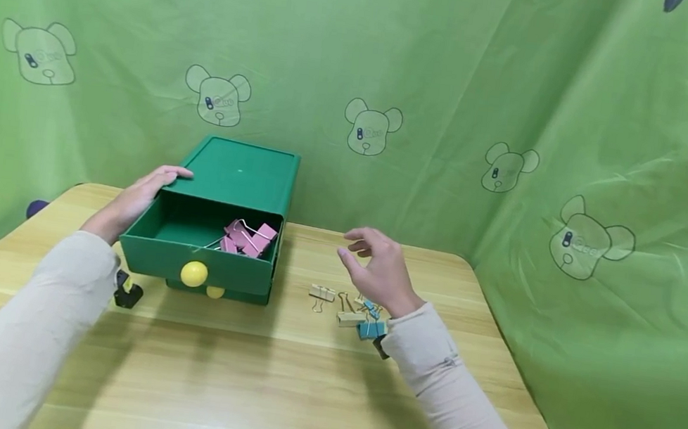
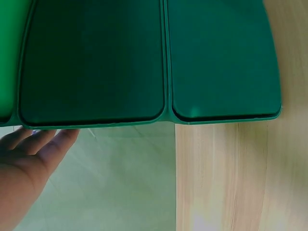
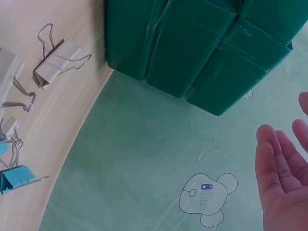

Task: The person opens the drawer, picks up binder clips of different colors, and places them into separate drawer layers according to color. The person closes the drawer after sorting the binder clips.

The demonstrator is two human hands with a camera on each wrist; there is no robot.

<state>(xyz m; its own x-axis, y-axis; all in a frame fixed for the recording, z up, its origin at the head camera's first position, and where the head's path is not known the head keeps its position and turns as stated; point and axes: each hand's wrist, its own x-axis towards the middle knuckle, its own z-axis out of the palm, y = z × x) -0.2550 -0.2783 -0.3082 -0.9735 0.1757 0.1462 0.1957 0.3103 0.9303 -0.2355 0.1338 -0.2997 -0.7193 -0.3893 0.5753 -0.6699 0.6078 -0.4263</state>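
A green drawer box [image 1: 240, 171] stands on the table with its upper drawer [image 1: 154, 256] pulled out. Several pink binder clips [image 1: 250, 238] lie at the right side of that drawer. My left hand [image 1: 132, 201] rests against the box's left side, fingertips at the top edge; the left wrist view shows its fingers [image 2: 57, 147] fairly straight along the wall. To the right of the box, my right hand [image 1: 379, 268] hovers with loosely bent fingers and holds nothing. Near it on the table lie cream binder clips [image 1: 322, 293] and blue binder clips [image 1: 372, 329], some partly overlapping.
A lower drawer with a yellow knob [image 1: 215, 292] sits beneath the pulled-out one, which has its own yellow knob [image 1: 193, 274]. Green curtains [image 1: 438, 55] with bear-head prints hang behind and to the right of the wooden table [image 1: 222, 385].
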